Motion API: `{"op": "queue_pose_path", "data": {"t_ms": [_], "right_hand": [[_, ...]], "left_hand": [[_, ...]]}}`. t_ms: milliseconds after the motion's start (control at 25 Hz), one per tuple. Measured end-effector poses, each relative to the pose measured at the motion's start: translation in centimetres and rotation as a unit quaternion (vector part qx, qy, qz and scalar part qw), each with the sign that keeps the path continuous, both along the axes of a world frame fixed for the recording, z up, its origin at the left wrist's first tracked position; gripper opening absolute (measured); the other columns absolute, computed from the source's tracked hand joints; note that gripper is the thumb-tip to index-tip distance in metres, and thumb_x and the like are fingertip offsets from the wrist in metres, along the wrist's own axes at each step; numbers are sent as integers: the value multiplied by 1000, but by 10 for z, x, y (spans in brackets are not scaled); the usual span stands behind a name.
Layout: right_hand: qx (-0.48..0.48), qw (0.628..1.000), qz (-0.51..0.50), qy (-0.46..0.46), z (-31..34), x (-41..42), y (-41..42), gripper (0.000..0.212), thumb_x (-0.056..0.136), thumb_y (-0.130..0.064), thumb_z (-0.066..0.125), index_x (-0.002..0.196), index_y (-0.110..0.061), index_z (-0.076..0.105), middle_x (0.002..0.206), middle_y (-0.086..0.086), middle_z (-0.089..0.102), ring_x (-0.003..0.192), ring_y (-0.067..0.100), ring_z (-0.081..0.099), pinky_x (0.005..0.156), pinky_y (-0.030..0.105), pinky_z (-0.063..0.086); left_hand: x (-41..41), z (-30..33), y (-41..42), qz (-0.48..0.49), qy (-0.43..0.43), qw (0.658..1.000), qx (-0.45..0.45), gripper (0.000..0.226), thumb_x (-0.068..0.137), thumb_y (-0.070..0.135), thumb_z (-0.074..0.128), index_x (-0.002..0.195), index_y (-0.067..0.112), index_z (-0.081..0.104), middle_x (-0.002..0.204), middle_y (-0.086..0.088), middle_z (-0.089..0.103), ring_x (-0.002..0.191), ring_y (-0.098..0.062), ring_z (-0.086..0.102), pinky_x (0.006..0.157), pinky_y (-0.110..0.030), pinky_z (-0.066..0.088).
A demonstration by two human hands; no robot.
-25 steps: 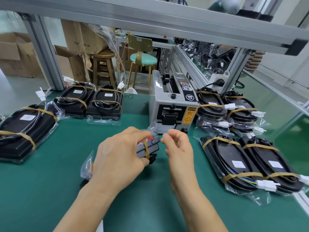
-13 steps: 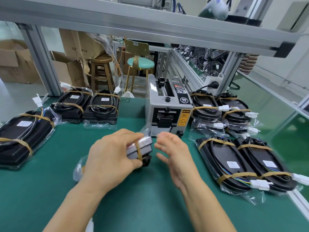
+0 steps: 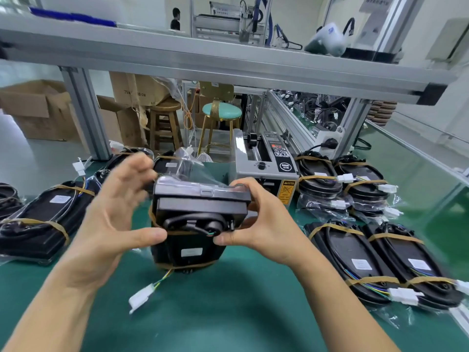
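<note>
A black plastic unit (image 3: 200,212) with a coiled cable, tan rubber bands and a clear bag over its top stands tilted on end above the green mat (image 3: 228,313). My right hand (image 3: 264,224) grips its right side, fingers curled over the top edge and thumb at the lower front. My left hand (image 3: 114,217) touches its left side with the thumb, the other fingers spread and blurred. A white connector (image 3: 140,298) on coloured wires hangs from the unit's bottom onto the mat.
A grey tape dispenser machine (image 3: 264,168) stands just behind the unit. Bagged, banded black units lie at the left (image 3: 38,224), back right (image 3: 337,179) and right (image 3: 380,260). An aluminium frame beam (image 3: 228,59) crosses overhead. Stools and cardboard boxes stand beyond the bench.
The unit has been lifted from lying flat and turned up on end toward me. My right hand, free before, now grips it. My left hand's grasp has loosened. The camera has tilted upward.
</note>
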State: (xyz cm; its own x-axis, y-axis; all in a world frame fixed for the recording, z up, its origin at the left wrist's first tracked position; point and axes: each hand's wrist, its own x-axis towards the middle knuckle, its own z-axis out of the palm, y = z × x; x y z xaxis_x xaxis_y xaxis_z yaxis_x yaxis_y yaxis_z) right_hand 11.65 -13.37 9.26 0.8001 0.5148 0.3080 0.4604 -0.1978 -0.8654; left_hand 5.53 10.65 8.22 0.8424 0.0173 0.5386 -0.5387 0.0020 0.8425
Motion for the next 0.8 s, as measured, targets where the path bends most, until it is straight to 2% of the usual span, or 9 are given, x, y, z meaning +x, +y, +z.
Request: {"op": "queue_pose_path", "data": {"t_ms": [80,160,240,320,480,640,680,760,800], "right_hand": [[-24,999,-1,-33,0,2,7,61,59,-13,89,100,-37,50,92,-23,61,86,-4,57,75,16,50],[-27,999,13,-44,-4,5,16,61,61,-6,87,102,-32,50,91,-21,59,86,-2,55,77,14,46],[-11,999,13,-42,-9,8,23,61,62,-1,86,102,-29,49,91,-18,58,87,0,53,79,13,45],[8,999,15,-40,-14,10,28,61,63,2,85,103,-28,49,95,-15,56,89,2,52,82,15,46],[31,999,10,-22,-34,8,32,61,66,0,84,109,-27,49,107,-11,57,97,8,55,91,21,46],[-33,998,-54,8,-58,12,8,72,71,-6,78,133,-29,48,129,-15,54,119,-4,49,103,11,33],[-39,994,-98,40,-60,14,0,60,75,-6,76,127,-27,55,124,-13,58,113,-4,52,101,13,36],[38,962,-243,115,-61,21,-11,16,84,-9,69,99,-14,70,97,-9,67,87,3,58,86,23,44],[80,937,-312,135,-60,27,-14,10,87,-12,65,88,-3,70,87,-4,69,80,8,60,80,27,47]], "left_hand": [[-3,18,6,75,-83,976,188,99,50,29,85,140,30,42,149,2,38,140,-24,31,115,-46,23],[-5,28,2,96,-104,937,320,86,56,38,83,135,33,48,146,7,42,139,-16,34,114,-25,24],[-8,25,-4,92,-55,940,324,76,54,29,84,124,35,57,133,16,54,128,-3,46,104,-10,29],[-10,16,-6,112,-12,949,294,73,49,20,87,115,36,62,119,22,61,112,5,54,96,-4,33],[-9,-1,-10,137,6,943,303,72,44,18,91,107,39,63,107,21,65,97,5,60,87,-3,37],[-7,-7,-20,143,-27,944,297,67,46,26,84,104,50,61,108,18,64,98,1,60,86,-5,37],[-7,-7,-21,146,-28,945,292,67,46,27,84,104,51,60,109,18,63,98,1,60,86,-5,37],[-7,-8,-25,150,-27,944,294,64,47,30,83,104,49,61,109,17,63,98,-2,61,86,-8,39],[-6,-9,-28,155,-26,941,300,63,47,31,82,104,46,61,109,18,63,98,-3,61,86,-9,39]]}}
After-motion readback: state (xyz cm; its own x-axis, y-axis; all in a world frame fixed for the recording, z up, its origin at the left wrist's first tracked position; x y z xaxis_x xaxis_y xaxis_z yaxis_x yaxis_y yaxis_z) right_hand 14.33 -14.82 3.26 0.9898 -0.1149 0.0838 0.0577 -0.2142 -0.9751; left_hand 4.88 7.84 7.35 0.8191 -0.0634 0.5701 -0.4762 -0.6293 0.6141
